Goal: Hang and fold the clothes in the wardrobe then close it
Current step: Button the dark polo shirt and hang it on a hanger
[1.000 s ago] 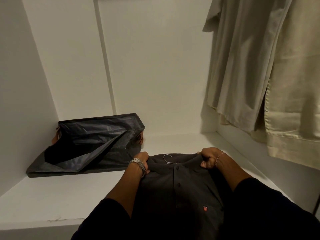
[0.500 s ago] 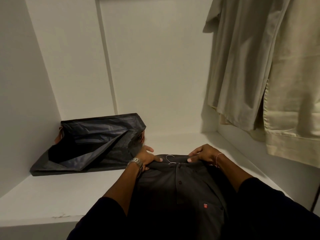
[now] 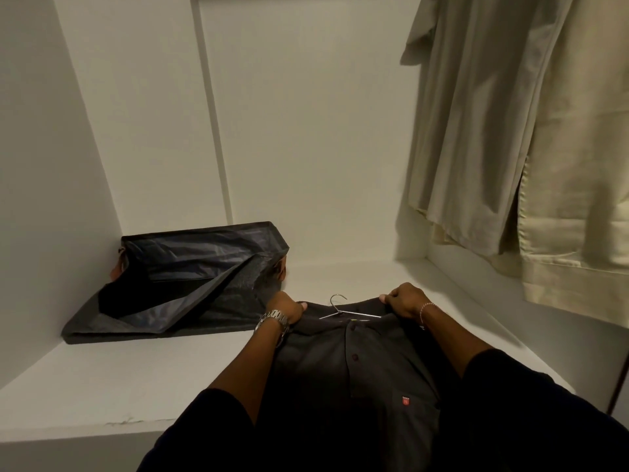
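White wardrobe shelf (image 3: 136, 379): one dark shirt (image 3: 357, 369), collar in left grip (image 3: 286, 306) and right grip (image 3: 405, 301).

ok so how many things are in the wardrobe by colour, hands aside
Dark: 2, the polo shirt and the storage bag
Beige: 2, the hanging garments
Silver: 1, the wire hanger
Total: 5

The person wears black short sleeves (image 3: 211, 427) — on the left wrist a silver metal watch (image 3: 274, 320), on the right wrist a thin beaded bracelet (image 3: 423, 313).
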